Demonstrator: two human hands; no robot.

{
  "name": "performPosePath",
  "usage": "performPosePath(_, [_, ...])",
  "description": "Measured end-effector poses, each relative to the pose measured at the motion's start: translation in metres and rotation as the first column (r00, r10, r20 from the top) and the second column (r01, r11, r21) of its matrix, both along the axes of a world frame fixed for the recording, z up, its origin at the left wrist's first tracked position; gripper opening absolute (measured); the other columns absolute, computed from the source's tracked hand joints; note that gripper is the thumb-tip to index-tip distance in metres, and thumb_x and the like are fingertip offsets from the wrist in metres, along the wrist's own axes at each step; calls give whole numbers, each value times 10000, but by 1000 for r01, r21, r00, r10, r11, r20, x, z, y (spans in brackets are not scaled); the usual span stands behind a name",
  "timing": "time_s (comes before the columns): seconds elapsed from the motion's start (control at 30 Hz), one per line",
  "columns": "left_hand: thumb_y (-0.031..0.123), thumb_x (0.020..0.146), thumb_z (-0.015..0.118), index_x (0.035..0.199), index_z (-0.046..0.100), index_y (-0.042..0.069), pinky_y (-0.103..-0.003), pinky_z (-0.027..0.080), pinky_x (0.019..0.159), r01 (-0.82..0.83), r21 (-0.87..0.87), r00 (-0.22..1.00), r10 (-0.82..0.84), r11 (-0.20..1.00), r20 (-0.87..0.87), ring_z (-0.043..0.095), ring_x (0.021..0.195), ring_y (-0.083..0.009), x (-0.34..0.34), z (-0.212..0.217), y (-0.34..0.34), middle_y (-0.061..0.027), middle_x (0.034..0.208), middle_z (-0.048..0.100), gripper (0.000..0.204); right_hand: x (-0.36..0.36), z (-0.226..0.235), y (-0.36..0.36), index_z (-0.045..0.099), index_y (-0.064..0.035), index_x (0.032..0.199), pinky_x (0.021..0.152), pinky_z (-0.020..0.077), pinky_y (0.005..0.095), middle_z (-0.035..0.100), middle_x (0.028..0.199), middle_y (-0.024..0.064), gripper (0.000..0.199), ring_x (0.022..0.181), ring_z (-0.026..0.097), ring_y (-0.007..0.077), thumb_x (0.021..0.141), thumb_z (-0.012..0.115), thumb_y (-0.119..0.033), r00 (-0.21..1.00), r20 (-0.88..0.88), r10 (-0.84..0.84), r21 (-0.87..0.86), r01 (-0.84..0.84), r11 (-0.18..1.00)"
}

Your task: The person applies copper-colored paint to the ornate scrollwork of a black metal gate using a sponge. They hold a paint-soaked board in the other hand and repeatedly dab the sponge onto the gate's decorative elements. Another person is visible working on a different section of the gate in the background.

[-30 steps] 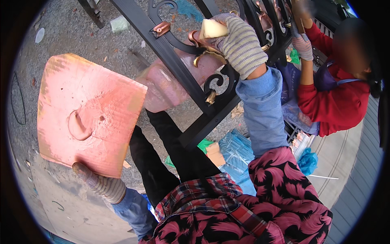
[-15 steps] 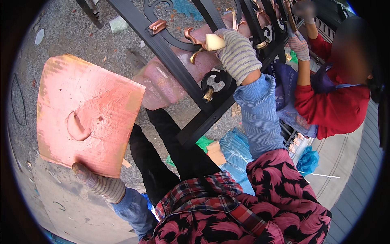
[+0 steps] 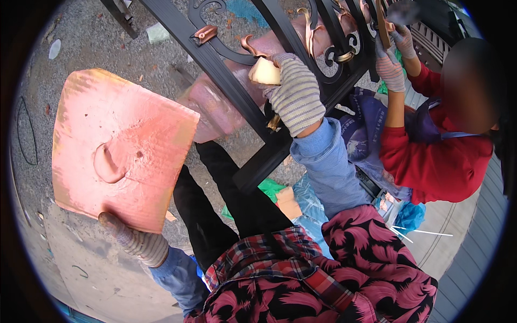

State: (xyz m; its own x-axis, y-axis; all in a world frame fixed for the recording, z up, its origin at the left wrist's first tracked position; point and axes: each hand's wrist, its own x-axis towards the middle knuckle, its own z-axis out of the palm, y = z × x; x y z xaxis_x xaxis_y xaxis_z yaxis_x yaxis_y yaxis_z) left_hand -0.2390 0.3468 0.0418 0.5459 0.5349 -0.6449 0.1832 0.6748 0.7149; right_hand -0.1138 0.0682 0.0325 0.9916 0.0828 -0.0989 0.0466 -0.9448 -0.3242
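My left hand (image 3: 137,240), in a striped knit glove with stained fingers, grips the lower edge of a cardboard sheet (image 3: 153,116) coated with pink-copper paint. A thick curved puddle of paint (image 3: 105,166) lies on it. In my right hand (image 3: 299,96), also gloved, is a cream sponge (image 3: 265,71), pinched at the fingers. The sponge is over the black metal railing (image 3: 205,65), just below a copper-coloured leaf ornament (image 3: 249,44). Whether it touches the metal, I cannot tell. My hand partly hides a scroll with a gold-coloured tip (image 3: 274,123).
A co-worker in red sleeves (image 3: 431,161) stands at the right, gloved hands (image 3: 390,70) on the railing. Paint-stained plastic wrapping (image 3: 212,110) lies beneath the railing. Blue plastic sheeting (image 3: 312,207) and a blue bag (image 3: 410,215) are near my right side.
My right hand and the sponge have moved left and slightly down along the railing, uncovering gold leaf ornaments behind. The cardboard has shifted slightly right. The co-worker's hands and body have moved a little.
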Motion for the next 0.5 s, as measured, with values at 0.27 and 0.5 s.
performPosePath(0.27, [411,800,531,1253,307,-2,-373,255,996,23,-90,999,-20,996,38,337,1160,-240,3,1,1,-104,1288,342,653,5,7,-4,538,-32,954,731,448,356,559,867,145,402,841,545,300,587,676,-124,999,46,-17,106,12,994])
performPosePath(0.5, [412,793,541,1245,307,-13,-373,256,996,48,-30,999,-48,998,15,339,1157,-240,8,5,-4,-110,1287,338,663,9,3,-6,555,-43,927,723,455,352,567,850,139,360,813,554,299,583,663,-66,999,31,-9,76,7,997])
